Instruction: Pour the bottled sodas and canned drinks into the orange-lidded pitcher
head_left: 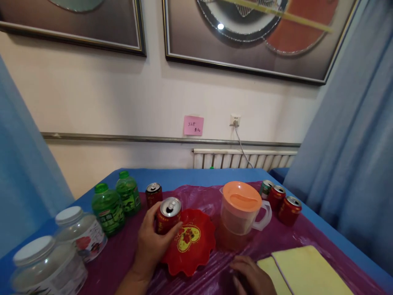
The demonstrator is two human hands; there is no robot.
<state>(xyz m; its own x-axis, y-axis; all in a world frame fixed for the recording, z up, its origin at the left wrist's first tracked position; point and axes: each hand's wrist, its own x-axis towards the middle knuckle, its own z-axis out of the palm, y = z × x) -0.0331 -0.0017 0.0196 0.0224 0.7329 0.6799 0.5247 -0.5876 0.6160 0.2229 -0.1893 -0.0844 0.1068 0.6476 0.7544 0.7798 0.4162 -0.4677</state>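
My left hand (153, 239) is wrapped round a red drink can (170, 211), whose top opening faces up. It holds the can over the left rim of a red scalloped plate (198, 241) with a yellow printed design. Behind that can stands another dark red can (154, 194). My right hand (253, 275) is low over the purple plastic sheet, beside a folded yellow cloth (307, 270). Its fingers are bent, and I cannot make out whether anything is in them. A clear pitcher (236, 220) with an orange lid (241, 196) stands beyond it.
On the left stand two green bottles (108, 211) and two clear jars (46, 266) with white lids. Two red cans (289, 211) and a green can (265, 189) are at the back right. Blue curtains (353, 143) hang at both sides; a radiator (245, 159) is behind the table.
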